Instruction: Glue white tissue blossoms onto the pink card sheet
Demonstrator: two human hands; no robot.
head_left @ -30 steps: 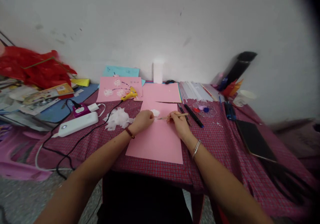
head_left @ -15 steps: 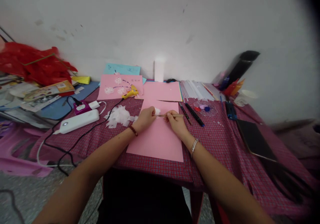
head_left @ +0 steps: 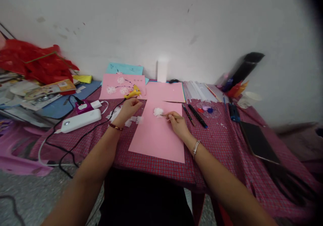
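A sheet of pink paper (head_left: 158,142) lies in front of me, with a small white fluffy paper cluster (head_left: 158,111) on its upper part. My right hand (head_left: 178,123) pinches a thin tan stick (head_left: 165,115), its tip at the cluster's right lower edge; whether it is a brush or a plain stick I cannot tell. My left hand (head_left: 130,109) hovers left of the sheet, over a pile of small white paper pieces (head_left: 116,113). Its fingers are loosely bent and slightly apart, and I see nothing in them.
Behind lie a yellow glue gun (head_left: 133,92) on a decorated pink sheet (head_left: 106,84) and white sticks (head_left: 195,90). To the right are a black marker (head_left: 197,115), a patterned pen (head_left: 188,113) and a palette (head_left: 208,110). A white power bank (head_left: 82,120) and cables are left.
My left hand has moved left from the white cluster to the paper pile, uncovering the cluster. My right hand stays nearly in place with the stick.
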